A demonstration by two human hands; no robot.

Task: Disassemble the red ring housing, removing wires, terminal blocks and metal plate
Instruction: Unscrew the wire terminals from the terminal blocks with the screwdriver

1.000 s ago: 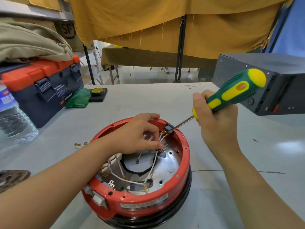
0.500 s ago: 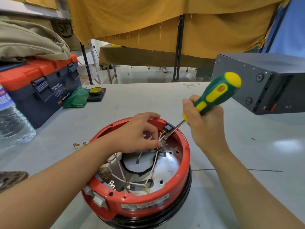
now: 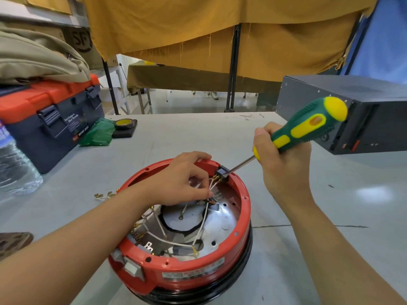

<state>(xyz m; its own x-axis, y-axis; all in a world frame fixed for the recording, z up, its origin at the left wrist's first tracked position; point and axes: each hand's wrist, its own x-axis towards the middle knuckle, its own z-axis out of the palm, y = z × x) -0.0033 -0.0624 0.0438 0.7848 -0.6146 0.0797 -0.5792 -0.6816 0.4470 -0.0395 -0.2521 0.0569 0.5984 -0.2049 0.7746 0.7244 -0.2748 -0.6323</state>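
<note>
Head view.

Housing [image 3: 189,274]: red ring on a black base, standing on the grey desk [image 3: 330,249] at centre front, open side up. A white label sits on its near wall.

Plate [image 3: 222,225]: bright metal, lying inside the housing, with a round dark-edged opening in its middle.

Wires [image 3: 203,219]: white, with brass ends, crossing over the plate; several run up to the far rim.

Terminal block [image 3: 221,171]: black, seated on the far rim of the housing, brass tabs on its inner side.

Left hand [image 3: 182,179]: reaching into the housing from the left; its grip is closed, fingertips pinching wires just below the terminal block.

Right hand [image 3: 284,164]: just right of the housing, above the desk; its grip is wrapped round the screwdriver [image 3: 306,126], green and yellow handle tilted up to the right, shaft tip touching the terminal block.

Also on the desk: toolbox [image 3: 50,115], blue with orange lid, far left; water bottle [image 3: 15,166] at left edge; green bag [image 3: 97,134]; tape roll [image 3: 123,123]; black case [image 3: 363,113] at far right; loose brass connectors [image 3: 103,195] left of the housing.
</note>
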